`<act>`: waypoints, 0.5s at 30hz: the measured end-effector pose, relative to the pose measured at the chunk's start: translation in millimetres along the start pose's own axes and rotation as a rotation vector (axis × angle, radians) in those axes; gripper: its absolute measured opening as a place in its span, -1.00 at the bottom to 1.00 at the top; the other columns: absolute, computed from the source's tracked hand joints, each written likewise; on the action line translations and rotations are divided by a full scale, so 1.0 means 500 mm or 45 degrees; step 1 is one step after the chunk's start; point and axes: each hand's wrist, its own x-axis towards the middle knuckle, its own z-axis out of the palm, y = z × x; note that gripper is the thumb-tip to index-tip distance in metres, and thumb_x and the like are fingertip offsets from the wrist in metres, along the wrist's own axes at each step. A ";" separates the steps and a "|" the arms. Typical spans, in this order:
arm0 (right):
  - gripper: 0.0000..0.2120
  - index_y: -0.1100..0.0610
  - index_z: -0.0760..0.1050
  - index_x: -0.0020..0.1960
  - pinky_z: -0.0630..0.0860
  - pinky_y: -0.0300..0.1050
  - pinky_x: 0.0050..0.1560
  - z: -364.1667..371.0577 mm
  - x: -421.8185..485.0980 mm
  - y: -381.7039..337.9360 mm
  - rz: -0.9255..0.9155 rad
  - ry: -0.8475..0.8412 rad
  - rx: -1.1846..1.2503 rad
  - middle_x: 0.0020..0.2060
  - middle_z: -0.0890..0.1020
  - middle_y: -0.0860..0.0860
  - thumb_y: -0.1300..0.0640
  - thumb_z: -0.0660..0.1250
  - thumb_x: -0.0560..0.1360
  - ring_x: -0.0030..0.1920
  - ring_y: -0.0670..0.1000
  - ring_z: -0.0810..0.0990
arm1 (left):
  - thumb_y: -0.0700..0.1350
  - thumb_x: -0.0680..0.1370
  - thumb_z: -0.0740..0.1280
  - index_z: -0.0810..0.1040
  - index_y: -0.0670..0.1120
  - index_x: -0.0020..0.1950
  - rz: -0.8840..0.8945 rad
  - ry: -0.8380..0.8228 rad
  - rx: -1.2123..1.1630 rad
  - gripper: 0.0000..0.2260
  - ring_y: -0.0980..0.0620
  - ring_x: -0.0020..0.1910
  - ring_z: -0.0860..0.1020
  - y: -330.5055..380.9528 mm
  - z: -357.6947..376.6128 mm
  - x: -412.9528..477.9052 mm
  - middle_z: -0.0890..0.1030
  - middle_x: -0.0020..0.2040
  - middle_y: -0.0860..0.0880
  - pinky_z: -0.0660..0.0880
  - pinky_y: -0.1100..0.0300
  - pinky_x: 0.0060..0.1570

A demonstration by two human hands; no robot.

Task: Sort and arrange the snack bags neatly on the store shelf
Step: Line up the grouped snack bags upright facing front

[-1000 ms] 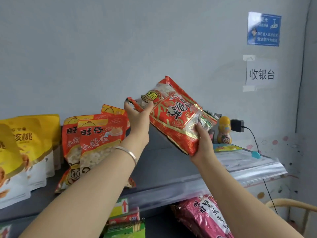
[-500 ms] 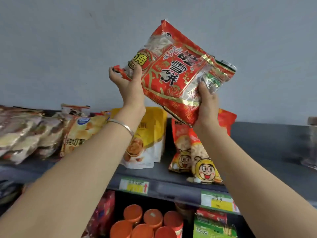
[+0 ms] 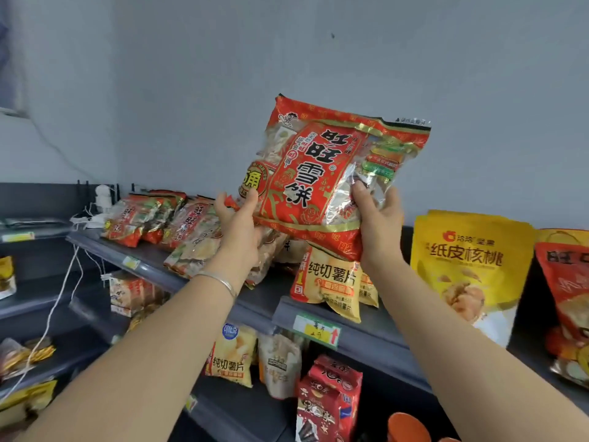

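Red-and-gold rice cracker bag (image 3: 322,186) is up in the air, slightly tilted, front toward the camera, right above the grey shelf (image 3: 376,342). A messy pile of similar bags (image 3: 191,231) lies further left on it.

One red rice-cracker bag (image 3: 318,173) is raised. Similar bags (image 3: 178,224) heaped at the shelf's (image 3: 376,342) left end cannot be counted. Two yellow chip bags (image 3: 328,282), one walnut pouch (image 3: 468,269), two price tags (image 3: 317,328).

Small retail shop: dark grey metal shelving (image 3: 366,338) stocked with packaged snack bags (image 3: 325,283), with a green-and-yellow handwritten price label (image 3: 316,330) on the shelf edge.
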 end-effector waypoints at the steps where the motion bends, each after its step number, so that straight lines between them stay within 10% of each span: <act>1: -0.80 -0.04 0.40 0.13 0.66 -0.03 -0.17 0.025 0.002 0.028 0.025 -0.022 -0.009 0.05 0.66 0.11 0.09 0.35 0.54 -0.08 0.10 0.71 | -0.14 0.57 0.30 0.17 0.04 0.46 -0.014 0.019 0.024 -0.48 0.02 0.00 0.60 0.004 -0.032 0.018 0.48 0.25 -0.08 0.60 0.03 -0.15; 10: -0.13 -0.03 0.25 0.45 0.52 0.22 0.20 0.232 0.029 0.290 0.186 -0.147 -0.153 0.37 0.46 0.01 -0.33 0.42 0.25 0.29 0.11 0.52 | -0.06 0.59 0.26 0.23 0.01 0.43 -0.127 0.225 0.277 -0.57 -0.09 0.11 0.56 0.006 -0.296 0.161 0.52 0.24 -0.07 0.57 0.03 -0.19; 15: -0.34 0.04 0.26 0.43 0.58 0.17 0.12 0.331 0.057 0.414 0.294 -0.289 -0.045 0.26 0.53 0.01 -0.12 0.41 0.43 0.17 0.10 0.60 | -0.09 0.55 0.32 0.24 0.01 0.44 -0.098 0.364 0.355 -0.51 -0.09 0.12 0.55 0.031 -0.409 0.239 0.52 0.27 -0.08 0.52 -0.04 0.06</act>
